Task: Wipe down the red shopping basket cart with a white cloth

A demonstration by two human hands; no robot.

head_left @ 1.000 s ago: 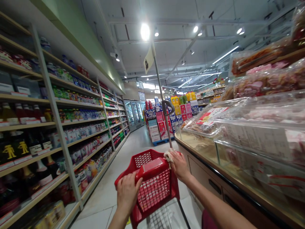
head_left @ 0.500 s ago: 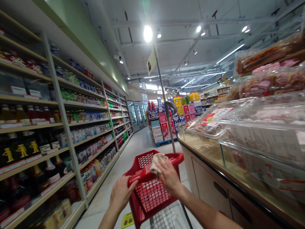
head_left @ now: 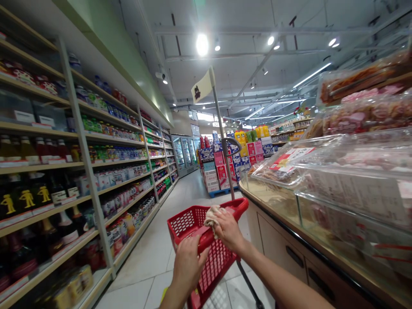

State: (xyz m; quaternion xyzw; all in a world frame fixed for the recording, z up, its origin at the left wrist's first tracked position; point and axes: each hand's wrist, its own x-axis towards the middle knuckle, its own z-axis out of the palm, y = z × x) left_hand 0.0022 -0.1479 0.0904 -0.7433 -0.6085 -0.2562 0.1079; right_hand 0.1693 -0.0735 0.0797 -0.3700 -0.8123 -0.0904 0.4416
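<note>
A small red shopping cart (head_left: 217,264) with a mesh basket stands before me, turned at an angle. My left hand (head_left: 189,257) grips the near left end of its handlebar, fingers wrapped over the top. Farther along the same bar, my right hand (head_left: 229,229) presses a crumpled off-white cloth (head_left: 213,216) against the red plastic. The fingers are bent around the cloth, and part of it bulges out past them. From the cart rises a grey pole (head_left: 219,122) with a small cream flag (head_left: 202,88) at the top and a grey curved hook partway up.
Shelves of bottles and packages (head_left: 119,180) run along the left. On the right, close to the cart, is a glass-edged counter (head_left: 277,219) with clear plastic food boxes (head_left: 354,171). Stacked cartons (head_left: 222,171) stand ahead on a blue pallet, with glass-door coolers (head_left: 183,150) beyond.
The cart has swung round, its handle's left end moving right and toward me. My left hand has travelled right with it. The right hand and cloth have shifted slightly; the flag now faces me more fully.
</note>
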